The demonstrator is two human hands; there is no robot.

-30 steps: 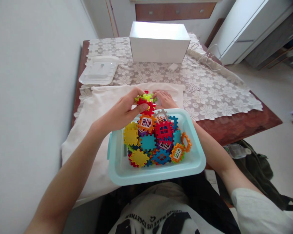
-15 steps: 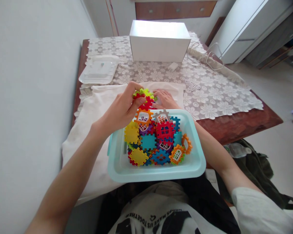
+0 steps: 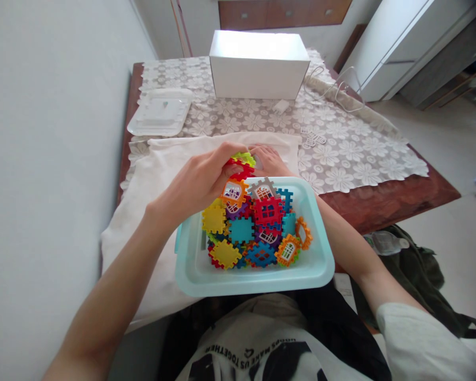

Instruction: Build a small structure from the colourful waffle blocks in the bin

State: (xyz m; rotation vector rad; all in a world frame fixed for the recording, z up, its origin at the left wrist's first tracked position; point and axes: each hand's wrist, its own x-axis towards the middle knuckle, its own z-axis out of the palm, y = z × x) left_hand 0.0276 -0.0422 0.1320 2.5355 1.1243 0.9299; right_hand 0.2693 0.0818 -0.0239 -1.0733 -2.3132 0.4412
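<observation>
Gripping red piece (image 3: 244, 170), left fingers (image 3: 233, 150) curled

My left hand (image 3: 212, 172) is covering part of the red piece (image 3: 244, 170) and the lime piece (image 3: 246, 157), so their full outlines are staying hidden. The tub (image 3: 257, 287) is blocking part of my right forearm (image 3: 341, 233), and what the fingertips of my right hand (image 3: 270, 160) are touching is staying unclear. Upper pieces (image 3: 241, 230) are burying others. The view's bottom edge is cutting off my shirt (image 3: 257, 323).
</observation>
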